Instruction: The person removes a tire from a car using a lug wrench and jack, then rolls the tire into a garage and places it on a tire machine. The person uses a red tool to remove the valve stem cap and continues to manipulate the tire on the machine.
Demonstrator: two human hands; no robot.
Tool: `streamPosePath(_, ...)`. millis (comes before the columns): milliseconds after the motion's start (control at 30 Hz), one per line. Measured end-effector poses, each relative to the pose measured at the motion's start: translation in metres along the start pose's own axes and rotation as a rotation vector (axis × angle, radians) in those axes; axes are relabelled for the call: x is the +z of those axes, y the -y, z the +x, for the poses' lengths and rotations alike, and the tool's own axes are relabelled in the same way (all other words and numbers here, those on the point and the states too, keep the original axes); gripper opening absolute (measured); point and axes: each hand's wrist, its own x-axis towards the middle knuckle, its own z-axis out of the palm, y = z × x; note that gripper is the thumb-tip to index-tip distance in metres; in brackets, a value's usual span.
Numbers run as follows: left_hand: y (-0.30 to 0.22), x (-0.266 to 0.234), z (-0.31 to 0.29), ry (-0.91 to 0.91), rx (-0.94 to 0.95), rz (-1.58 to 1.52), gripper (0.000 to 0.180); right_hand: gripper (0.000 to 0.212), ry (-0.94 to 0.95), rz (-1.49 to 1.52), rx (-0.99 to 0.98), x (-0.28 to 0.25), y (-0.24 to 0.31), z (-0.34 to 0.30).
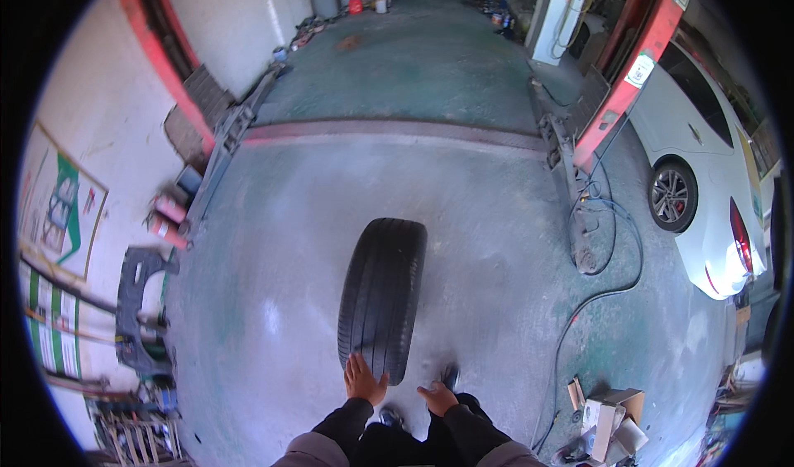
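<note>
A black car tyre [382,293] stands upright on its tread on the floor in front of me. My left hand [362,379] lies on the near end of the tread with its fingers stretched out and the thumb apart. Just right of the tyre is my right hand [437,397], held a little away from it. Its thumb side points left and its fingers look loosely bent, with nothing visible in them. Both of my shoes show partly below and between the hands.
Red lift posts rise at left [153,53] and right, with lift arms along the floor. A dark hose [608,292] curls on the right near a white car [695,169]. Cardboard boxes [614,424] sit lower right; fire extinguishers [169,210] stand by the left wall.
</note>
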Motion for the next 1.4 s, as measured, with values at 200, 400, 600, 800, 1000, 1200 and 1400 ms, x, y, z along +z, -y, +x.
streamPosePath(200, -0.110, -0.055, 0.205, 0.025, 0.132, 0.286, 0.125, 0.098, -0.159, 0.175, 0.270, -0.189, 0.006, 0.157)
streamPosePath(400, -0.308, -0.196, 0.525, 0.027, 0.144, 0.204, 0.106, 0.095, -0.138, 0.367, 0.394, -0.387, 0.013, 0.275)
streamPosePath(600, -0.373, -0.324, 0.690, -0.056, 0.507, -0.426, 0.076, 0.124, -0.120, 0.349, 0.484, -0.460, 0.001, 0.444)
streamPosePath(800, -0.297, -0.310, 0.772, 0.377, 0.207, -0.252, 0.074, 0.140, -0.742, 0.692, 0.654, -0.642, 0.070, 0.665)
streamPosePath(1000, -0.326, -0.308, 0.955, 0.380, 0.355, -0.071, 0.112, 0.054, -0.996, 1.125, -0.019, -0.912, 0.091, 0.875)
streamPosePath(1200, -0.480, -0.375, 1.129, 0.065, 0.605, 0.217, 0.119, 0.051, -1.091, 0.445, 0.328, -0.865, 0.047, 0.888)
streamPosePath(1400, -0.591, -0.444, 1.371, 0.096, 0.556, 0.244, 0.099, 0.075, -1.261, 0.812, 0.623, -0.906, 0.110, 1.004)
